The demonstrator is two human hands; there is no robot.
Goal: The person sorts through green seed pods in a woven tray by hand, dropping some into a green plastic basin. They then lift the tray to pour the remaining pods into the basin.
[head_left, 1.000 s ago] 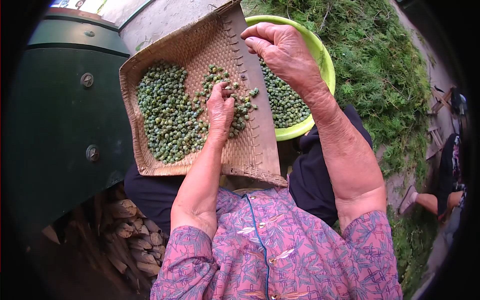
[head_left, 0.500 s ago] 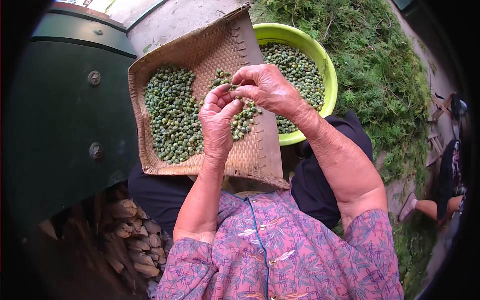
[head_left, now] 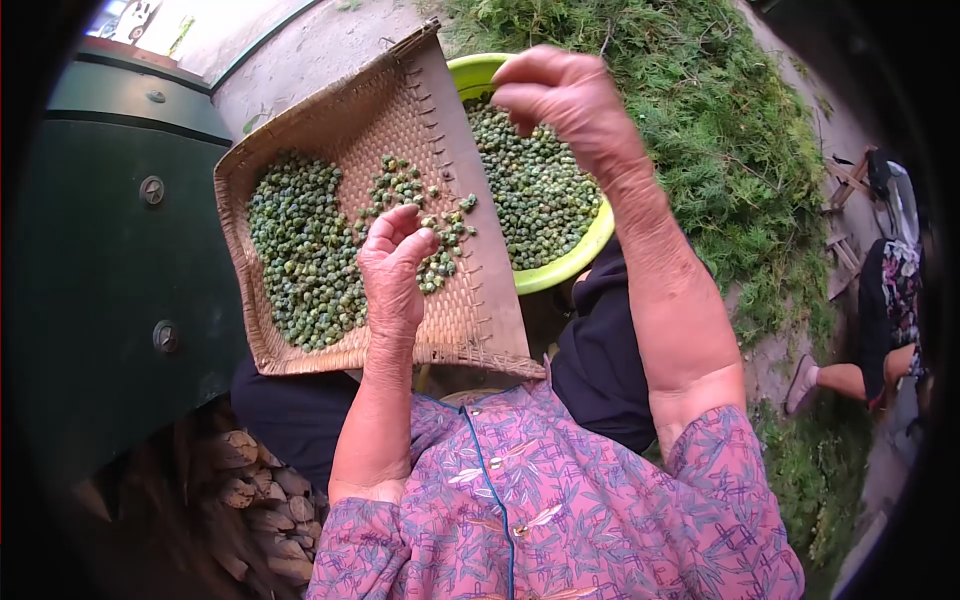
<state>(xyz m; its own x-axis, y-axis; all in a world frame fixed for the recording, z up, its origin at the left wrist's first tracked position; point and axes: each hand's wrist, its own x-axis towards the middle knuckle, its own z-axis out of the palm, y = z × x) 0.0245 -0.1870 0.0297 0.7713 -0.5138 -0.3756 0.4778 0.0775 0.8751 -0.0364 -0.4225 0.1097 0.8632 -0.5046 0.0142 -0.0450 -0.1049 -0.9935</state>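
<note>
Right hand [head_left: 565, 95] is hovering over the green bowl [head_left: 590, 245] of small green seeds [head_left: 530, 190], its fingertips pinched together; what they grip is too small to tell. Left hand [head_left: 392, 265] is resting loosely curled on the woven tray [head_left: 460, 320], touching the scattered seeds there.

A tan woven tray [head_left: 300, 120] holds dull green, dark-speckled pods [head_left: 295, 245]. To its right a lime-green plastic basin [head_left: 570, 262] holds more of them. The near blouse [head_left: 560, 500] is pink-purple with a leaf print and blue piping. At far left a tank [head_left: 90, 260] is dark green.
</note>
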